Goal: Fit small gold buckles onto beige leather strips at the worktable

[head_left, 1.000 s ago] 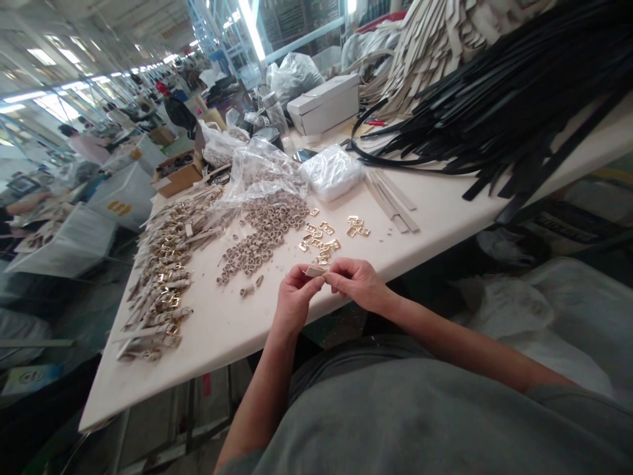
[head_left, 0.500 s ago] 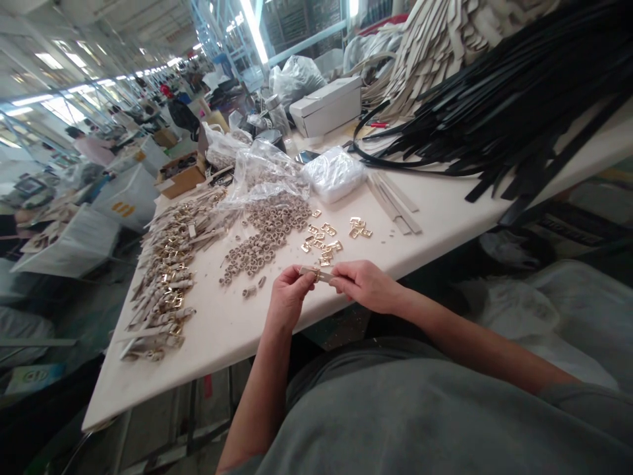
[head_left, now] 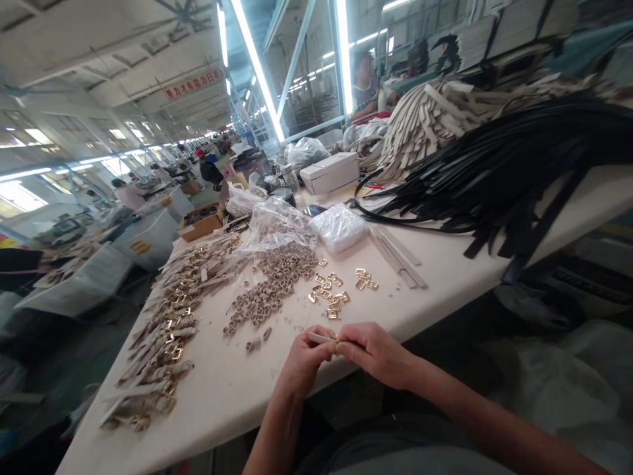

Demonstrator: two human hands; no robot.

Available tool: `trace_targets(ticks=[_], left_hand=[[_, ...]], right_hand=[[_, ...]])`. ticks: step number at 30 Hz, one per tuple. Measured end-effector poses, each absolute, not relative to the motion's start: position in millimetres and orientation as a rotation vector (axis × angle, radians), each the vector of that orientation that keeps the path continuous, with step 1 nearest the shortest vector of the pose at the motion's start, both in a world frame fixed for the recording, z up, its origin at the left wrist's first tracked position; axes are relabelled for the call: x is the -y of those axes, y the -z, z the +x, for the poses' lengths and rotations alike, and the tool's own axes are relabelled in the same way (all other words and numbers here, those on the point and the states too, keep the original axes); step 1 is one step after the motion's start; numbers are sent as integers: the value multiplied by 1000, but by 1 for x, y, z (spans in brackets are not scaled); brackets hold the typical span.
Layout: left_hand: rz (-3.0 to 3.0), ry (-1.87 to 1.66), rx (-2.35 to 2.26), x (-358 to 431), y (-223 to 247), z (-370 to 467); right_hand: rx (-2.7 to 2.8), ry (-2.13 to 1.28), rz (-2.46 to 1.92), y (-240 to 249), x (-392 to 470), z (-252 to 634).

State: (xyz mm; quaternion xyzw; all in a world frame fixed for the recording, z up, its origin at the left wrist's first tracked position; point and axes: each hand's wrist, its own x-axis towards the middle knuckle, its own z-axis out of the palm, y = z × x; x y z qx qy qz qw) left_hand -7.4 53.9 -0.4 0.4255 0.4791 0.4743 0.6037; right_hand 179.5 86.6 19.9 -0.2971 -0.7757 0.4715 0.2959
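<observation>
- Strap [head_left: 319,338]: a short pale strip, pinched at both ends, held level just above the near edge of the bench [head_left: 445,277]. A small gold part shows where the strap meets the right fingers; it is too small to tell what it is.
- Left hand [head_left: 306,359]: its grip is closed on the strap's left end, thumb and forefinger pressed together, wrist running down toward 6 o'clock.
- Right hand [head_left: 376,353]: its grip is closed on the strap's right end, knuckles up, forearm trailing off toward 4 o'clock. The fingertips of the two hands almost touch.
- Buckles [head_left: 329,297]: a loose scatter of gold pieces at 12 o'clock from the hands, near them; a smaller cluster [head_left: 364,280] lies just to the right of it.
- Loops [head_left: 270,290]: a spread of small beige rings at 11 o'clock, running up into a clear bag [head_left: 277,224]. Two stray ones lie at 9 o'clock from the left hand.
- Finished pieces [head_left: 171,323]: a long heap of pale straps with gold buckles along the bench's left side, at 9 to 10 o'clock.
- White packet [head_left: 339,227]: a wrapped bundle at 12 o'clock, beyond the buckles, with flat pale strips [head_left: 398,254] beside it at 1 o'clock.
- Black straps [head_left: 509,165]: a large pile at 2 o'clock, overhanging the bench edge; a beige pile [head_left: 430,125] lies behind it.
- White box [head_left: 330,173]: at the far end of the bench, at 12 o'clock.
</observation>
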Motion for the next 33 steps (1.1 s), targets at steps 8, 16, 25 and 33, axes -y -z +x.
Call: trace_targets(ticks=[8, 16, 25, 33], left_hand=[[1031, -1043, -1131, -38, -1, -13], [1025, -1086, -1192, -33, 17, -14], [1387, -1329, -1558, -31, 12, -1], [1201, -1208, -1365, -21, 13, -8]], right_hand=[[2031, -1353, -778, -14, -84, 184], [2107, -1446, -693, -6, -84, 188], [2084, -1105, -1054, 7, -82, 171], [2133, -1080, -1045, 0, -83, 175]])
